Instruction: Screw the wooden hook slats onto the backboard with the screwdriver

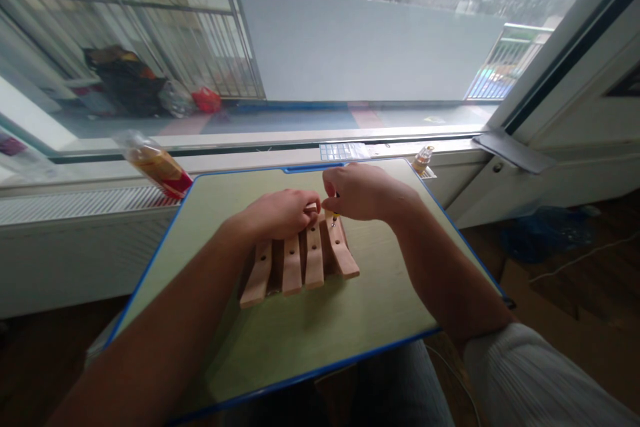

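Several pale wooden slats with dark round holes lie side by side across a darker wooden part on the small table. My left hand is closed over the far ends of the slats, its fingertips curled beside a raised wooden end. At the rightmost slat, my right hand is closed on a small screwdriver, mostly hidden, showing a bit of yellow and black. Its tip points down at a small shiny screw in that slat.
A bottle with a red label leans by the table's left corner, above the radiator. On the sill lie a clear plastic sheet and a small bottle. A blue plastic bag rests on the floor at right.
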Tool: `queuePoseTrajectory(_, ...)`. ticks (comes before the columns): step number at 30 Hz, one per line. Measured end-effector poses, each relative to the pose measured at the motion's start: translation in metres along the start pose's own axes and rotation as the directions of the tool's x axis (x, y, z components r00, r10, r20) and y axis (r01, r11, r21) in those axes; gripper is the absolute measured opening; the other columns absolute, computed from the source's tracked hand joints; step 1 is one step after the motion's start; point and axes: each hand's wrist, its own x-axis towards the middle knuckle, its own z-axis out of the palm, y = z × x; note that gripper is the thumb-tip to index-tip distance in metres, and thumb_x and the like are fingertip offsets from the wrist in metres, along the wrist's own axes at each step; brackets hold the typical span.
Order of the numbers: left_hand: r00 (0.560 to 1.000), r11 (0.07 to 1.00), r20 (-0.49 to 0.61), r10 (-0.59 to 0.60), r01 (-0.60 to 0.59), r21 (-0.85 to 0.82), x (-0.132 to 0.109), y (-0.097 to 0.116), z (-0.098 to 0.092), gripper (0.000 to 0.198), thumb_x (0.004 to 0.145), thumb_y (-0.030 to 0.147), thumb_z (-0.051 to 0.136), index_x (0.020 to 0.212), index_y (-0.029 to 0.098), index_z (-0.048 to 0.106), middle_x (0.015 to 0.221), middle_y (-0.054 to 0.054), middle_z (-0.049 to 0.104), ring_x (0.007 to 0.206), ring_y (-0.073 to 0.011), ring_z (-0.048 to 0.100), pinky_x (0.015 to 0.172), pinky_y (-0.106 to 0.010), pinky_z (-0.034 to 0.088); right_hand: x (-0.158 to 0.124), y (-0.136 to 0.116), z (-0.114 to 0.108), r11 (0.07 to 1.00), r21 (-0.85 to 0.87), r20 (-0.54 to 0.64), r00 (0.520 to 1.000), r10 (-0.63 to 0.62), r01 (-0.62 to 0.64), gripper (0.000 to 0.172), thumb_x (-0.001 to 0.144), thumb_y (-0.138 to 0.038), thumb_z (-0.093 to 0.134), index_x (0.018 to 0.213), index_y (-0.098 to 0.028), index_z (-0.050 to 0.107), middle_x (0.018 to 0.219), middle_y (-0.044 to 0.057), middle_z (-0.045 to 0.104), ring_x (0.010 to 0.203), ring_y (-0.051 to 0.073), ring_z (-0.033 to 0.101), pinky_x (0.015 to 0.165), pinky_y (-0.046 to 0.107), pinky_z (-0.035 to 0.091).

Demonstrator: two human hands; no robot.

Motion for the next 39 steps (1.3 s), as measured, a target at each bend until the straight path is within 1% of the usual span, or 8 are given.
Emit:
queuePoseTrajectory(5,0.999,0.999,0.008,0.045,-0.044,-0.026,0.0,-0.001,-0.001,0.018,0.089,0.029,0.058,0.099,0.029,0.074,0.112,-0.006,0.08,0.097,-0.0254,0.072,0.079,-0.034,0.048,-0.008,0.005,0.0,0.979,0.076,0.034,0.981,-0.19,0.187,0.039,0.08,-0.01,0.063,0.119,-0.01,0.068,0.114,0.018,0.076,0.095,0.024,0.064,0.074,0.032,0.041)
queuePoseTrajectory(8,1.0,0.999,0.02,0.021,-0.021,-0.027,-0.003,0.003,-0.005,0.021,0.088,0.026,0.057,0.101,0.029,0.074,0.11,-0.006,0.081,0.093,-0.0253,0.072,0.073,-0.034,0.046,-0.008,0.009,-0.001,0.97,0.105,0.038,0.974,-0.223,0.218,0.036,0.079,-0.006,0.06,0.114,-0.01,0.067,0.111,0.016,0.074,0.092,0.021,0.062,0.074,0.029,0.041)
queuePoseTrajectory(15,1.0,1.0,0.021,0.0,0.001,-0.028,-0.007,0.01,-0.011,0.022,0.085,0.023,0.057,0.098,0.029,0.074,0.108,-0.005,0.081,0.092,-0.0243,0.072,0.071,-0.033,0.045,-0.005,0.01,-0.006,0.985,0.064,-0.031,0.987,-0.159,0.161,0.025,0.079,-0.012,0.063,0.102,-0.015,0.073,0.097,0.012,0.076,0.084,0.021,0.062,0.07,0.031,0.036)
queuePoseTrajectory(18,1.0,1.0,0.015,-0.002,0.003,-0.03,-0.006,0.01,-0.01,0.021,0.086,0.024,0.058,0.1,0.029,0.074,0.11,-0.005,0.081,0.095,-0.0249,0.073,0.073,-0.033,0.047,-0.005,0.007,-0.006,0.987,0.039,-0.048,0.987,-0.151,0.153,0.029,0.076,-0.011,0.064,0.102,-0.014,0.076,0.096,0.013,0.078,0.082,0.021,0.063,0.068,0.032,0.036)
queuePoseTrajectory(22,1.0,0.999,0.003,0.004,-0.004,-0.036,-0.004,0.006,-0.007,0.021,0.089,0.03,0.061,0.104,0.028,0.076,0.111,-0.007,0.082,0.1,-0.0265,0.073,0.081,-0.033,0.051,-0.008,-0.003,-0.004,0.996,-0.013,-0.062,0.994,-0.089,0.089,0.027,0.08,-0.012,0.062,0.102,-0.012,0.079,0.096,0.017,0.08,0.078,0.022,0.064,0.063,0.034,0.034)
queuePoseTrajectory(25,1.0,0.999,0.0,-0.005,0.005,-0.043,-0.003,0.004,-0.005,0.025,0.09,0.038,0.063,0.108,0.028,0.077,0.112,-0.009,0.082,0.103,-0.0281,0.074,0.087,-0.034,0.053,-0.007,-0.009,-0.003,0.999,-0.01,-0.055,0.998,-0.034,0.033,0.025,0.082,-0.016,0.065,0.101,-0.012,0.081,0.095,0.018,0.08,0.078,0.023,0.066,0.063,0.033,0.037)
queuePoseTrajectory(30,1.0,0.999,-0.002,0.005,-0.005,-0.038,-0.002,0.001,-0.003,0.024,0.092,0.041,0.062,0.107,0.028,0.076,0.115,-0.009,0.083,0.103,-0.0288,0.074,0.087,-0.034,0.054,-0.003,-0.012,0.001,0.999,0.005,-0.096,0.995,0.04,-0.039,0.027,0.084,-0.025,0.068,0.103,-0.013,0.083,0.094,0.02,0.08,0.08,0.027,0.07,0.065,0.034,0.043)
queuePoseTrajectory(39,0.999,0.998,0.001,0.053,-0.053,-0.022,0.003,-0.006,0.002,0.024,0.094,0.037,0.059,0.112,0.032,0.075,0.115,-0.007,0.083,0.1,-0.0287,0.075,0.078,-0.035,0.052,0.005,-0.013,0.008,0.993,0.02,-0.088,0.989,0.118,-0.117,0.031,0.09,-0.033,0.066,0.108,-0.014,0.083,0.096,0.022,0.079,0.085,0.029,0.073,0.069,0.037,0.047)
